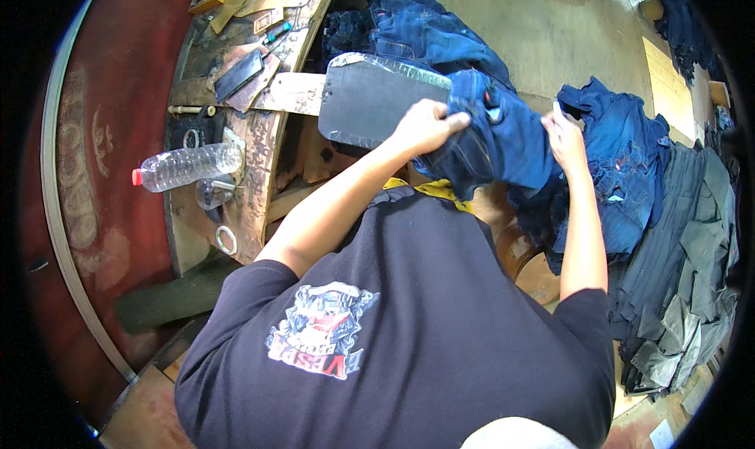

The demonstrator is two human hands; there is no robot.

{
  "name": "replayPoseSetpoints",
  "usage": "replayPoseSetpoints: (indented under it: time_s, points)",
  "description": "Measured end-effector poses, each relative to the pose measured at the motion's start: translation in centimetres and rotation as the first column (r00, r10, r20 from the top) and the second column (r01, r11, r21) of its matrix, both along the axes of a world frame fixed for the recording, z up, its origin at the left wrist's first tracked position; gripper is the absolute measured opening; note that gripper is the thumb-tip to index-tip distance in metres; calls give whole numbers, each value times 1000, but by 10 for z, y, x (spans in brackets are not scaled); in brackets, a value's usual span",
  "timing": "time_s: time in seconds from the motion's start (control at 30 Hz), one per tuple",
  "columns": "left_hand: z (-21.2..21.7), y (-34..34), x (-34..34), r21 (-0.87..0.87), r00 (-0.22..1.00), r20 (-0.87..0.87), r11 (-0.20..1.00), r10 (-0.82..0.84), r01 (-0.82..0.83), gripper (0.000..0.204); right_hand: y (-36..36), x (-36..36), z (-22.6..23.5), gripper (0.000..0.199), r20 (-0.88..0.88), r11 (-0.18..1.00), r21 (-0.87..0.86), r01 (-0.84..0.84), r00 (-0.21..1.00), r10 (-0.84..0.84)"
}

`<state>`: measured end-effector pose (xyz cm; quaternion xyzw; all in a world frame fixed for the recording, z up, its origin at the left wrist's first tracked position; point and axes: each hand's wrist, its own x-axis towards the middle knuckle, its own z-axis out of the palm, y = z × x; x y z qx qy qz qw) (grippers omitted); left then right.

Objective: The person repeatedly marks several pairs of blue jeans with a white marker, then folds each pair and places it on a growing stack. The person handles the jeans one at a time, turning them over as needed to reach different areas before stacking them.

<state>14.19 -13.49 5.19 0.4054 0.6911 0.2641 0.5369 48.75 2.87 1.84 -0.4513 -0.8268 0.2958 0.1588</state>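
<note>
Jeans point(511, 142) held between two hands at the right end of a black board point(381, 99). The left hand point(429, 126) is closed on the cloth, thumb on top; the right hand point(564, 138) is partly closed at the opposite edge, its fingers bent, though whether it grips the cloth cannot be told. The denim overlaps the board's end; whether it goes around it is hidden. Possible faults: the cloth could snag on the board's worn, taped rim if drawn askew, or slump off the end if the left hand slackened; a wide pull to the right could drag the denim pile point(621, 162) just beside the right hand. The bunched jeans' long axis runs left to right, dipping slightly rightward, roughly continuing the board's line; which end is the waist cannot be told.
</note>
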Motion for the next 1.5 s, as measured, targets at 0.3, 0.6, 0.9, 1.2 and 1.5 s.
replayPoseSetpoints:
  time_s: [0.3, 0.6, 0.9, 1.2, 1.5]
  points:
    - [-32, -106, -209, 260, 670, -284, 727, 686, -635, 41, -13, -265, -13, 36, 27, 991, -60, -123, 992, 125]
    - [0, -73, -186, 694, 424, -662, 719, 619, 33, 37, -28, -217, -6, 45, -718, 956, -289, 49, 650, -250]
    - [-54, 31, -98, 475, 616, -783, 720, 83, 506, 56, -147, -83, 16, 20, -473, 771, -209, 602, 628, -619]
    - [-21, 173, 43, -51, 587, -347, 640, -731, 767, 90, -166, -120, 15, 18, -278, 913, 277, 301, 934, -223]
    - [-69, 189, 27, 150, 580, -7, 573, -814, 806, 45, -139, -125, -13, 23, -349, 912, 351, 211, 934, -82]
